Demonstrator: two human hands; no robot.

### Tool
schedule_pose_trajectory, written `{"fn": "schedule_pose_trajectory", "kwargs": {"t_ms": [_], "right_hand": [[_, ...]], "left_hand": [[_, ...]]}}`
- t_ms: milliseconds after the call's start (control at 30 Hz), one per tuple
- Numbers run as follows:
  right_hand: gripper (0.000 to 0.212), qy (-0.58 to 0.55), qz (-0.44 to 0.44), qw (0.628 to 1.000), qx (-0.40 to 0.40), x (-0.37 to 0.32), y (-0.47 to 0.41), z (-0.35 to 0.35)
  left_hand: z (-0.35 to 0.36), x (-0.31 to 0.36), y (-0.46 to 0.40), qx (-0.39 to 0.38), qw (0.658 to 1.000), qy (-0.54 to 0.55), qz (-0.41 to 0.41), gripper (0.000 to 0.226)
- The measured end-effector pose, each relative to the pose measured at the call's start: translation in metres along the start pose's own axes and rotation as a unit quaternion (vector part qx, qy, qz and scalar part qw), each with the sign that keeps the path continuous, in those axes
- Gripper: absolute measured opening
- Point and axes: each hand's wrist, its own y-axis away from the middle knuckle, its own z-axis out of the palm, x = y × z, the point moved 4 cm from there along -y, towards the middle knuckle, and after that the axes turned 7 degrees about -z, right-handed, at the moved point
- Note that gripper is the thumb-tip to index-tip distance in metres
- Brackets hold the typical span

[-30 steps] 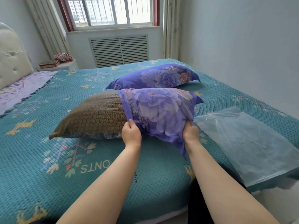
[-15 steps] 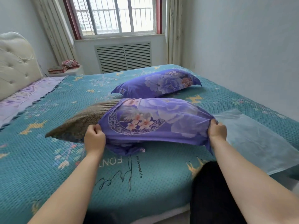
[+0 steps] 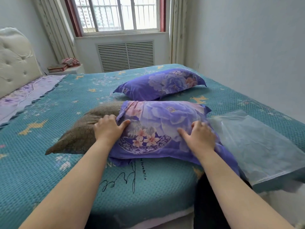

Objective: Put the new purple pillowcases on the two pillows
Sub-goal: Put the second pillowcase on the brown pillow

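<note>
Nearest us, the teal waffle-textured bedspread (image 3: pixel 49 171) carries black script lettering just short of our fingers. Our left hand (image 3: pixel 109 128) rests at the open edge of the purple pillowcase (image 3: pixel 161 128), fingers loosely together on the brown pillow (image 3: pixel 80 134), thumb stretched onto the purple cloth. Our right hand (image 3: pixel 200 134) lies flat on the pillowcase with fingers slightly spread and a little blurred; whether they pinch the cloth we cannot tell. The pillowcase covers the pillow's right part, and the brown end sticks out beyond our left fingers. Just past our right fingers lies a clear plastic bag (image 3: pixel 257 146). Beyond both hands sits a second pillow (image 3: pixel 160 83), fully in purple. Farther off stand a tufted headboard (image 3: pixel 14 61), a nightstand (image 3: pixel 72 68), a slatted vent (image 3: pixel 126 55) and a window (image 3: pixel 118 14).
</note>
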Motion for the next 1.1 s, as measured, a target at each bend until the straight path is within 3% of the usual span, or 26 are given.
{"fn": "schedule_pose_trajectory", "kwargs": {"t_ms": [100,200,333,400,467,533,633,800,867,967,1100], "right_hand": [[0.038,0.004,0.007,0.997,-0.071,-0.001,0.005,0.009],[0.025,-0.081,0.019,0.995,-0.061,-0.027,0.007,-0.001],[0.021,-0.098,-0.113,0.986,-0.076,-0.109,0.033,-0.003],[0.023,-0.085,-0.141,0.983,-0.079,-0.116,0.043,0.001],[0.025,-0.072,-0.110,0.987,-0.094,-0.098,0.041,0.006],[0.034,-0.077,-0.056,0.986,-0.138,-0.077,0.039,0.010],[0.062,-0.098,-0.020,0.973,-0.206,-0.075,0.046,0.009],[0.106,-0.059,-0.061,0.949,-0.304,-0.088,0.077,0.031],[0.106,-0.082,-0.056,0.952,-0.290,-0.087,0.081,0.042],[0.088,-0.131,-0.057,0.971,-0.193,-0.085,0.060,0.036],[0.073,-0.304,-0.047,0.948,-0.075,-0.077,-0.001,0.011]], "left_hand": [[0.011,0.004,0.001,-0.024,0.999,-0.043,0.020,0.048],[0.022,0.006,0.009,-0.063,0.997,0.053,0.009,0.028],[0.020,0.010,0.011,-0.121,0.978,0.162,-0.051,0.031],[0.008,0.002,0.005,-0.105,0.974,0.187,-0.072,0.030],[-0.004,-0.015,-0.004,-0.060,0.980,0.169,-0.087,0.028],[-0.005,-0.032,-0.012,-0.060,0.991,0.082,-0.090,0.031],[0.009,-0.045,-0.014,-0.123,0.987,0.006,-0.101,0.037],[0.020,-0.043,0.002,-0.014,0.999,-0.010,-0.051,0.028],[0.023,-0.046,0.010,-0.001,0.998,0.023,-0.053,0.025],[0.006,-0.042,0.022,0.020,0.983,0.165,-0.072,0.031],[-0.040,0.004,0.064,0.147,0.924,0.353,-0.022,0.032]]}}
